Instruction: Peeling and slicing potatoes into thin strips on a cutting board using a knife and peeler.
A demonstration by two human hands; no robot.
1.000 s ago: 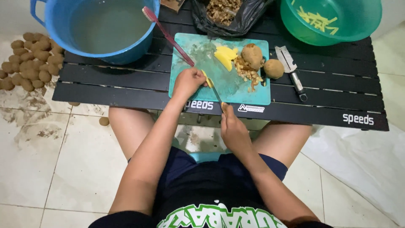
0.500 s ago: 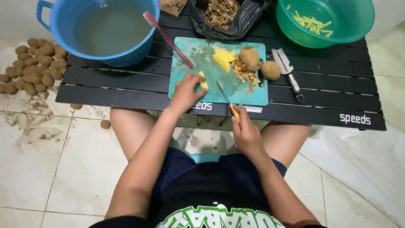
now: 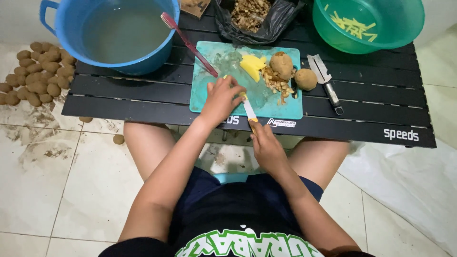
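Note:
My left hand point(image 3: 222, 98) presses a small yellow peeled potato piece point(image 3: 243, 95) onto the teal cutting board point(image 3: 209, 97), mostly hiding it. My right hand point(image 3: 267, 145) grips a knife point(image 3: 249, 111) by its handle at the table's near edge, the blade pointing up to the piece under my left fingers. Farther back on the board lie a yellow peeled potato chunk point(image 3: 252, 67), an unpeeled potato point(image 3: 282, 65) and a heap of peelings point(image 3: 278, 84). Another unpeeled potato point(image 3: 305, 79) sits just off the board's right edge.
On the black slatted table point(image 3: 143, 102) stand a blue tub of murky water point(image 3: 116, 33) with a red toothbrush point(image 3: 188, 44) leaning on it, a black bag of peelings point(image 3: 254, 16), a green bowl of potato strips point(image 3: 366, 21) and a peeler point(image 3: 325, 82). Potatoes point(image 3: 38, 71) lie piled on the floor at left.
My left hand has shifted slightly right on the board with the yellow piece. My right hand has brought the knife up so its blade meets the piece.

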